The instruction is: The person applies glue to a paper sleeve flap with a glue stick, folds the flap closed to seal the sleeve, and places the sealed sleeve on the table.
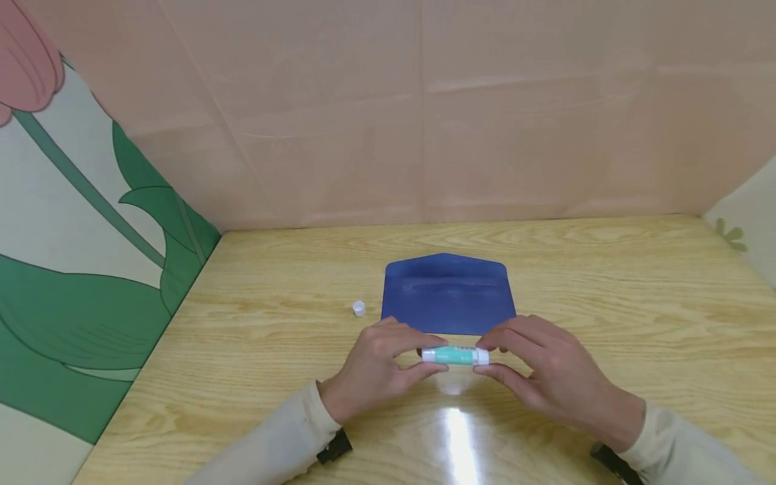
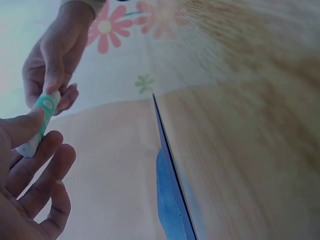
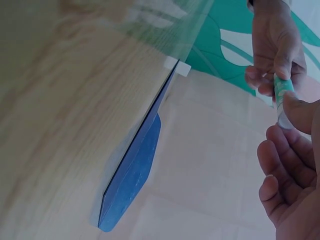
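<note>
A green and white tube (image 1: 456,356) lies level between both hands, just in front of a dark blue envelope (image 1: 448,296) whose flap points to the back. The left hand (image 1: 377,364) pinches the tube's left end between thumb and fingers, and the right hand (image 1: 554,374) pinches its white right end. In the left wrist view the tube (image 2: 47,107) is held between the fingertips of both hands; the right wrist view shows the same tube (image 3: 284,92). A small white cap (image 1: 359,308) rests on the table left of the envelope.
The wooden table (image 1: 273,296) meets a pinkish covering (image 1: 327,135) at the back. A wall with painted leaves (image 1: 79,323) stands at the left, and a pale wall (image 1: 748,209) at the right. Light reflects off the tabletop near the front.
</note>
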Demonstrator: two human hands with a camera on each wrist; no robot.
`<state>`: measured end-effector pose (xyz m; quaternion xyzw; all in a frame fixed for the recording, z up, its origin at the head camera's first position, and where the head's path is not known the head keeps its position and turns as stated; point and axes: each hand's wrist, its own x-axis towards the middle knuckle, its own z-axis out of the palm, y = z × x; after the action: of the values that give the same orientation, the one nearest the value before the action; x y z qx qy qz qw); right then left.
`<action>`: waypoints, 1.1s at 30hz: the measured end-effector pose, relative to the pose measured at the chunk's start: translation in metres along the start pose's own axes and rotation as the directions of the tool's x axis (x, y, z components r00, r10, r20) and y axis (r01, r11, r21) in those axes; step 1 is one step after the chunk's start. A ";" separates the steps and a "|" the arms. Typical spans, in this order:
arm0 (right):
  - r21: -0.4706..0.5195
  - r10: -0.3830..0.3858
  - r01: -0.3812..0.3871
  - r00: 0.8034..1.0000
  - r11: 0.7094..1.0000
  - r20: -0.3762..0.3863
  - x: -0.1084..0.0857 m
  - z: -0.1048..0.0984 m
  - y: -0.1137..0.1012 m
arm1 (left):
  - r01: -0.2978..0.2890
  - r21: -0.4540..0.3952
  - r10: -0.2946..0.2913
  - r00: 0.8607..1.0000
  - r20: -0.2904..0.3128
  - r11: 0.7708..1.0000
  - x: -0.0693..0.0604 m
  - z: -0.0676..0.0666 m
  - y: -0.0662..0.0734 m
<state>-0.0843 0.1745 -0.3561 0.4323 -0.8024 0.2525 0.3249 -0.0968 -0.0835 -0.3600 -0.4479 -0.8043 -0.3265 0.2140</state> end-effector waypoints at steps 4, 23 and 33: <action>-0.004 -0.004 0.004 1.000 1.000 0.003 0.000 0.001 0.000 | 0.001 0.000 -0.001 1.000 -0.001 1.000 0.000 0.000 0.000; -0.047 0.064 -0.056 0.980 0.997 0.189 -0.007 -0.001 0.000 | -0.037 0.023 0.037 0.999 -0.015 0.999 -0.001 0.002 0.000; -0.028 0.094 -0.090 0.963 0.996 0.254 -0.010 0.000 -0.001 | -0.056 0.029 0.056 0.998 -0.013 0.998 0.000 0.004 0.000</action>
<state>-0.0796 0.1789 -0.3633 0.4206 -0.8588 0.2031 0.2106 -0.0965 -0.0808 -0.3631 -0.4649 -0.7947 -0.3117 0.2349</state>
